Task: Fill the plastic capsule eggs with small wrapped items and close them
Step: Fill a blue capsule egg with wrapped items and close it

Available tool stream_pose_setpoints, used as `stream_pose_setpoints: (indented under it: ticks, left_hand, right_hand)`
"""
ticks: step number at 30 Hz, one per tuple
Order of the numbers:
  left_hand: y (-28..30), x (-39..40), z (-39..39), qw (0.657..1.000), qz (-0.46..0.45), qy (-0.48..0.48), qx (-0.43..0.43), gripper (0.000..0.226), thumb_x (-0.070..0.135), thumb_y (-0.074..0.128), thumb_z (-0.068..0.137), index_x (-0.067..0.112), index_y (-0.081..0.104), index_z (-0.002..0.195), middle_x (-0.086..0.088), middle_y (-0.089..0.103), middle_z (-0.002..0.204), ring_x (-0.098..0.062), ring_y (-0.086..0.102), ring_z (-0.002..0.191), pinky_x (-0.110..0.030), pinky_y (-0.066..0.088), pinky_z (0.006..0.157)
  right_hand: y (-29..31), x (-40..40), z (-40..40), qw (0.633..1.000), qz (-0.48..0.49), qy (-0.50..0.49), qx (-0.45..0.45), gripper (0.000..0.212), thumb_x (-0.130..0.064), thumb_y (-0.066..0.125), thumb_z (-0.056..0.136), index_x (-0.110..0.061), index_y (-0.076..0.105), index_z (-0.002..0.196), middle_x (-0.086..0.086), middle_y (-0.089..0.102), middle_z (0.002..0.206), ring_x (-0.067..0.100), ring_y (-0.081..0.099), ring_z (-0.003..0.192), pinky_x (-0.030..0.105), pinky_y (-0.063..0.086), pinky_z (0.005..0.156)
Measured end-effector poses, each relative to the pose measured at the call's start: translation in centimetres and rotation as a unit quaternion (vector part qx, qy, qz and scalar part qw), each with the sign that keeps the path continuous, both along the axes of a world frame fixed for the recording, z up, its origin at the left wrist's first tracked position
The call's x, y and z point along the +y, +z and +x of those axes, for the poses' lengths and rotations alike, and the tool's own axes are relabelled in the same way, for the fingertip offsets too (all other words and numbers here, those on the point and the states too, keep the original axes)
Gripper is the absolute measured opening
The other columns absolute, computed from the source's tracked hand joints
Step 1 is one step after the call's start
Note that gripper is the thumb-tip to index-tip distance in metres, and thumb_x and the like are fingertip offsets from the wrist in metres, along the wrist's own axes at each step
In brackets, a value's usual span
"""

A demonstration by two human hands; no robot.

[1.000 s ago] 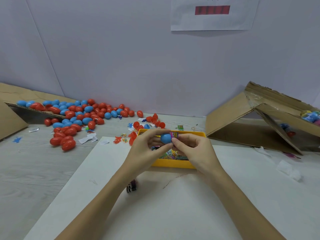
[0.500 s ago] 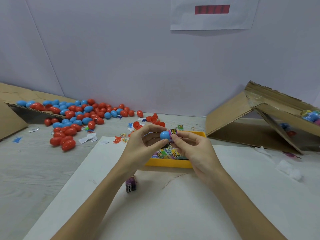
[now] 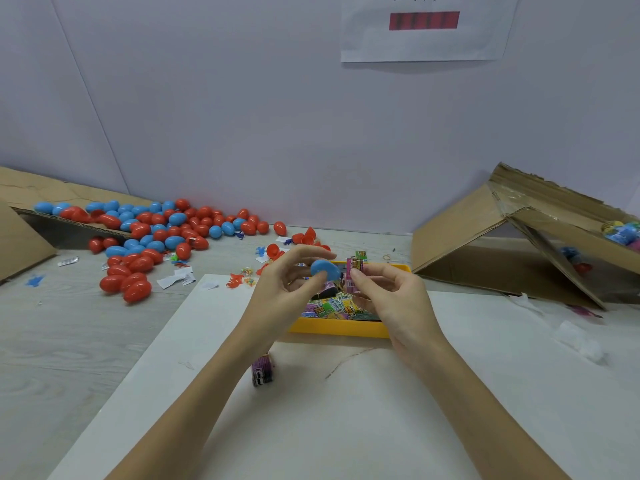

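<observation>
**Hands held egg half and packet above tray**

Wall rose pale behind both hands, with a paper sign stuck on it high above the right hand. Table of grey wood grain spread below and to the left of the left hand. A white sheet lay on it under both forearms. A tipped cardboard box stood well to the right of the right hand; a few coloured things showed inside, too small to tell. Another cardboard flap lay far to the left of the left hand.

Red and blue eggs were heaped between that flap and the left hand, spilling toward it, with scraps of paper and small toys scattered nearer. A yellow tray sat just beneath and beyond both hands, holding many bright wrapped packets.

The left hand was raised over the tray's left end, thumb and fingertips pinching a blue egg half, the other fingers loosely curved. The right hand was level with it, just to its right, pinching a pink packet upright between thumb and forefinger. The packet was just beside the egg half; whether they touched could not be told. A purple packet lay on the sheet below the left wrist, partly hidden by the forearm.
</observation>
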State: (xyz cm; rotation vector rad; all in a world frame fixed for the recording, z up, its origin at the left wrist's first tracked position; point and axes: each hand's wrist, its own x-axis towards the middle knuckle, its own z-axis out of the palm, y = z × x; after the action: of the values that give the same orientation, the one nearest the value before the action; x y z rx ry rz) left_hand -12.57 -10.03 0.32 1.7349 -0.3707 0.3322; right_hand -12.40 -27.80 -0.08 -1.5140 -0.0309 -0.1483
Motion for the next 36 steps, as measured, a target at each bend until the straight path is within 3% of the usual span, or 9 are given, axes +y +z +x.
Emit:
stream_pose_setpoints:
  ticks: [3, 6, 9, 13, 19, 24, 30, 33, 36]
  left_hand:
    - [-0.2, 0.0, 0.1, 0.996, 0.06, 0.053, -0.044, 0.019, 0.011, 0.06, 0.1, 0.022, 0.075, 0.105, 0.002, 0.065, 0.112, -0.006, 0.061, 0.082, -0.014, 0.047, 0.066]
    - [-0.5, -0.1, 0.1, 0.994, 0.076, 0.052, -0.058, 0.011, 0.019, 0.07, 0.095, 0.022, 0.076, 0.103, 0.003, 0.06, 0.11, -0.01, 0.064, 0.091, -0.016, 0.052, 0.073]
    - [-0.8, -0.1, 0.2, 0.992, 0.114, 0.025, -0.05, 0.016, 0.027, 0.079, 0.086, 0.022, 0.078, 0.101, 0.002, 0.059, 0.11, -0.015, 0.064, 0.104, -0.024, 0.058, 0.083]
    - [-0.8, 0.1, 0.3, 0.989, 0.134, 0.034, -0.046, 0.01, 0.025, 0.08, 0.085, 0.023, 0.078, 0.095, 0.004, 0.06, 0.106, -0.012, 0.062, 0.101, -0.024, 0.058, 0.082]
    - [-0.4, -0.4, 0.2, 0.996, 0.074, 0.05, 0.005, 0.011, 0.023, 0.076, 0.089, 0.015, 0.075, 0.097, -0.001, 0.063, 0.105, -0.005, 0.06, 0.073, -0.014, 0.049, 0.065]
    - [-0.2, -0.3, 0.0, 0.998, 0.045, 0.01, 0.042, 0.011, 0.024, 0.077, 0.089, 0.016, 0.076, 0.096, 0.0, 0.069, 0.098, -0.009, 0.066, 0.068, -0.02, 0.054, 0.064]
    - [-0.4, -0.6, -0.2, 0.996, 0.052, -0.046, 0.047, 0.012, 0.028, 0.078, 0.087, 0.022, 0.076, 0.097, 0.011, 0.07, 0.09, -0.003, 0.066, 0.07, -0.016, 0.053, 0.067]
    - [-0.2, -0.4, -0.2, 0.998, 0.025, -0.048, 0.039, 0.013, 0.017, 0.071, 0.094, 0.02, 0.076, 0.106, 0.005, 0.073, 0.108, -0.01, 0.073, 0.088, -0.019, 0.057, 0.077]
    - [0.0, 0.0, -0.3, 0.999, -0.009, -0.037, 0.038, 0.022, 0.01, 0.065, 0.097, 0.02, 0.075, 0.114, -0.002, 0.072, 0.118, -0.013, 0.074, 0.099, -0.018, 0.056, 0.08]
  right_hand:
    - [-0.1, -0.4, 0.1, 0.991, -0.119, 0.004, -0.057, 0.012, -0.017, 0.073, 0.095, -0.01, 0.072, 0.104, 0.003, 0.078, 0.089, 0.016, 0.076, 0.085, 0.031, 0.063, 0.077]
    - [-0.3, -0.1, -0.1, 0.963, -0.25, 0.027, -0.095, 0.006, -0.019, 0.075, 0.093, -0.016, 0.072, 0.097, 0.0, 0.074, 0.085, 0.016, 0.071, 0.082, 0.026, 0.058, 0.073]
    - [-0.3, 0.1, -0.5, 0.945, -0.301, 0.05, -0.12, 0.008, -0.016, 0.074, 0.091, -0.023, 0.072, 0.092, -0.004, 0.069, 0.079, 0.01, 0.065, 0.073, 0.017, 0.05, 0.062]
    - [-0.1, -0.1, -0.7, 0.929, -0.34, 0.057, -0.137, 0.005, -0.022, 0.075, 0.093, -0.025, 0.071, 0.095, -0.009, 0.069, 0.088, 0.005, 0.065, 0.081, 0.012, 0.05, 0.066]
    - [0.5, -0.2, -0.4, 0.974, -0.212, 0.04, -0.071, 0.006, -0.02, 0.074, 0.093, -0.017, 0.073, 0.098, 0.002, 0.075, 0.088, 0.018, 0.072, 0.085, 0.031, 0.061, 0.077]
    - [0.7, -0.4, -0.1, 0.998, -0.048, 0.04, -0.011, 0.008, -0.025, 0.079, 0.089, -0.019, 0.077, 0.095, -0.013, 0.071, 0.073, -0.001, 0.064, 0.072, 0.017, 0.05, 0.064]
    - [0.7, -0.2, -0.3, 0.977, 0.174, 0.083, 0.09, 0.023, -0.025, 0.083, 0.074, -0.015, 0.08, 0.094, 0.002, 0.078, 0.087, 0.008, 0.07, 0.074, 0.019, 0.055, 0.06]
    - [0.4, -0.5, -0.1, 0.986, 0.15, 0.025, 0.073, 0.022, -0.025, 0.084, 0.078, -0.014, 0.08, 0.098, -0.003, 0.075, 0.078, 0.006, 0.066, 0.07, 0.018, 0.051, 0.058]
    - [0.0, -0.9, 0.1, 0.999, 0.023, -0.04, 0.023, 0.015, -0.03, 0.08, 0.087, -0.017, 0.08, 0.095, -0.005, 0.077, 0.078, 0.003, 0.069, 0.07, 0.016, 0.05, 0.058]
